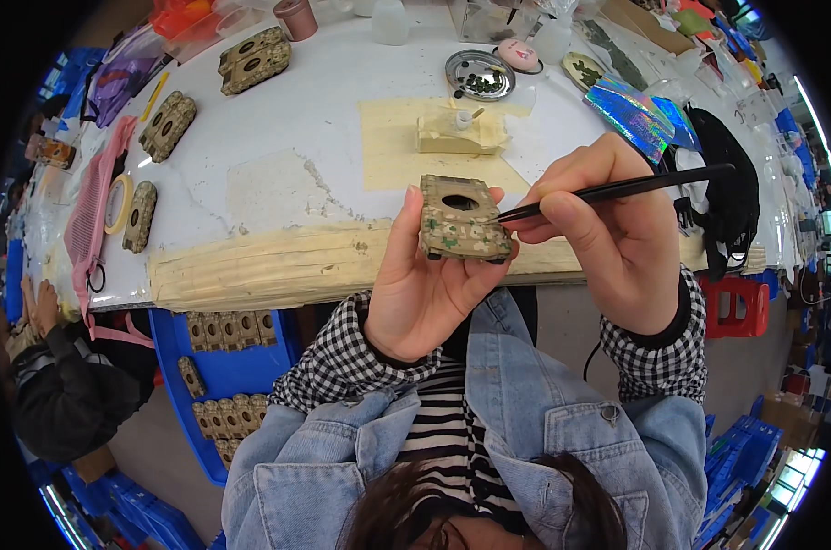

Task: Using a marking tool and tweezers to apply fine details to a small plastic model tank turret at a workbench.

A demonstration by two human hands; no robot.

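My left hand (415,298) is closed round a small camouflage-painted model tank hull (448,229), its round opening facing up. Green and brown patches mark the hull's near part. My right hand (617,238) pinches a pair of black tweezers (658,182), which slants down to the left. The tweezers' tips are at the hull's right side, beside the opening; whether they hold anything is too small to tell. Beyond the hull, a yellowish block (438,137) with a small white container on it sits on masking tape (383,151).
A round metal dish (451,81) with dark green bits stands at the back. More camouflage hulls lie on the table's left (255,60) and in a blue tray (173,353) below. Shiny blue film (631,117) and a black bag (722,183) lie right. Another person (76,385) sits left.
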